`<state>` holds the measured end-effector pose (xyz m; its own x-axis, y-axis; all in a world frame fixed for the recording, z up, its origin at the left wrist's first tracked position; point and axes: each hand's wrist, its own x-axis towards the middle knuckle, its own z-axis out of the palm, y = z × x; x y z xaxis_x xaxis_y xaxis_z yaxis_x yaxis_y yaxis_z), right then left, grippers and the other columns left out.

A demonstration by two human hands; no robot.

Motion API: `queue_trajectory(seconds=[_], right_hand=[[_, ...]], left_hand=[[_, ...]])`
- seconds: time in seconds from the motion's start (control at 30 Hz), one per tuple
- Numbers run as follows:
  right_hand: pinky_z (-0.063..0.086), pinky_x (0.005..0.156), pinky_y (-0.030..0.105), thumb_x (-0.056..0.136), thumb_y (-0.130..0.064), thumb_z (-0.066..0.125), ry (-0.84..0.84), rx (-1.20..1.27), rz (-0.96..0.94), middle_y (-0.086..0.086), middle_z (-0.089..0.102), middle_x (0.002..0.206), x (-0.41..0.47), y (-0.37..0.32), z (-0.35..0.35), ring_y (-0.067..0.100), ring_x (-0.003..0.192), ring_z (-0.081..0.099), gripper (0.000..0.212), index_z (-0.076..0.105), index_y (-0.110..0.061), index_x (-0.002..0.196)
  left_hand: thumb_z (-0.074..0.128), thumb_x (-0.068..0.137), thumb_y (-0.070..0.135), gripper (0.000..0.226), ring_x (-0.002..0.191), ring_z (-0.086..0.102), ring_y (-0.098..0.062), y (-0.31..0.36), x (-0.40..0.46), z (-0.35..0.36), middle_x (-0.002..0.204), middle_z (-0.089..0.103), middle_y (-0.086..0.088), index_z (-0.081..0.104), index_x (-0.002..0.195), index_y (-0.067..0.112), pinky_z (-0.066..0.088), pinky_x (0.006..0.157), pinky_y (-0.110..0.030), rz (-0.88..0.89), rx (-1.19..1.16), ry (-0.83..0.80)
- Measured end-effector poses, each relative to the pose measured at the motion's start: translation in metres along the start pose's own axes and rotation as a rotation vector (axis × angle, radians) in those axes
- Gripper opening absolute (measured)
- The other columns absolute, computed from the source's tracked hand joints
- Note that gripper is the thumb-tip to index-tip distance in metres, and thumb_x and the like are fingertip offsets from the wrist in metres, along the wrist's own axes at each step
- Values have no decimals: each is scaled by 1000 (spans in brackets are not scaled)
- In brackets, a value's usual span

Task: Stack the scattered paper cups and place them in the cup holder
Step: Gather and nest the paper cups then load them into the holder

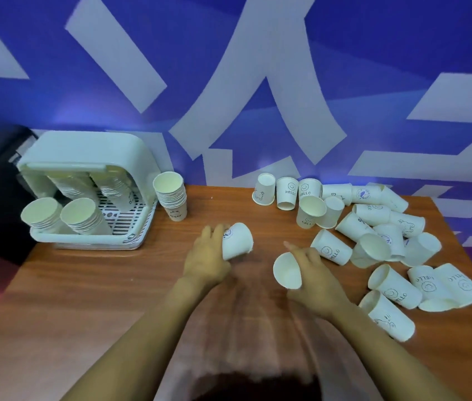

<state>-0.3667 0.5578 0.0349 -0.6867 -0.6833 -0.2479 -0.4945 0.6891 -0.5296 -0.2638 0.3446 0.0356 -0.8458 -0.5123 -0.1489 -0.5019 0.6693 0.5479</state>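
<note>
Hands are meeting over the middle of the wooden table [84,285], and from my station I am seeing each one carrying a single paper cup. My left hand [206,261] is curling its fingers round a cup with a blue round logo [236,241], holding it tilted with its base pointing up and away from me. My right hand [313,273] is gripping a plain white cup [287,270] from behind, its open mouth turning toward the left hand; the two cups are sitting near each other but apart.

Right of the right hand, the scattered cups [379,235] are lying in a loose heap, most of them on their sides, several showing a smiley face and the word HELLO. A few at the far edge of that heap are standing upside down near the wall.

Left of the left hand, a short stack of cups [171,195] is standing upright, just beside the cup holder [90,157]. The holder is a pale box with a slatted tray, and I am counting four leaning stacks of cups inside it, two at the front with their mouths facing me.

Behind everything, a blue wall with large white strokes [258,68] is filling the upper view.
</note>
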Motion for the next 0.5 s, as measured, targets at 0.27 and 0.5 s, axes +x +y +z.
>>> queue_trajectory(seconds=[0.27,0.5], right_hand=[[46,92,33,73,-42,72,33,48,-47,-7,30,127,1,-52,18,15,116,48,82,28,-34,142],[45,93,32,72,-37,74,35,37,-20,-5,33,134,8,-114,49,18,121,48,82,31,-31,141]], left_hand=[[68,66,18,88,116,49,-20,-37,-47,-36,130,44,0,26,142,34,44,94,-32,-38,-251,63],[69,58,64,81,111,49,-18,-98,-55,-70,118,56,13,46,131,38,44,93,-37,-50,-196,49]])
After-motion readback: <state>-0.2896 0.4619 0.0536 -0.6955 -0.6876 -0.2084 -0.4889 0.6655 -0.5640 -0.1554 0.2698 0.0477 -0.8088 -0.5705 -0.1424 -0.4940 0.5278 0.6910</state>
